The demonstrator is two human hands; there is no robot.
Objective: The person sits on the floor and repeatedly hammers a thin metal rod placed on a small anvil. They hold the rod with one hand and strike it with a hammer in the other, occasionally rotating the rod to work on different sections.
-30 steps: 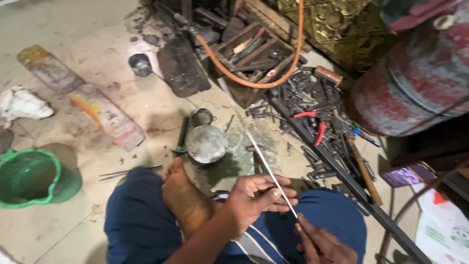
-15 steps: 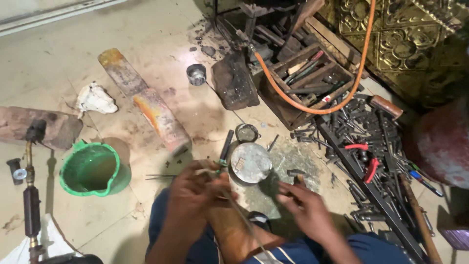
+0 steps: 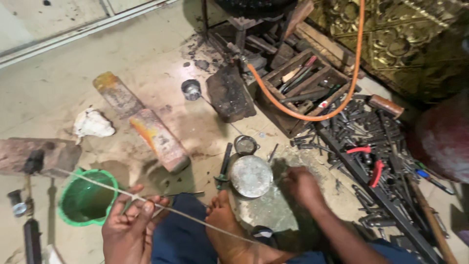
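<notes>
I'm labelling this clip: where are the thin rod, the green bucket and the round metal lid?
thin rod [image 3: 195, 219], head view, mid-length.
green bucket [image 3: 87, 199], head view, inner wall.
round metal lid [image 3: 250, 176], head view, centre of top.

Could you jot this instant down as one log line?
left hand: holds thin metal rod | right hand: on floor beside round tin | green bucket under rod
</notes>
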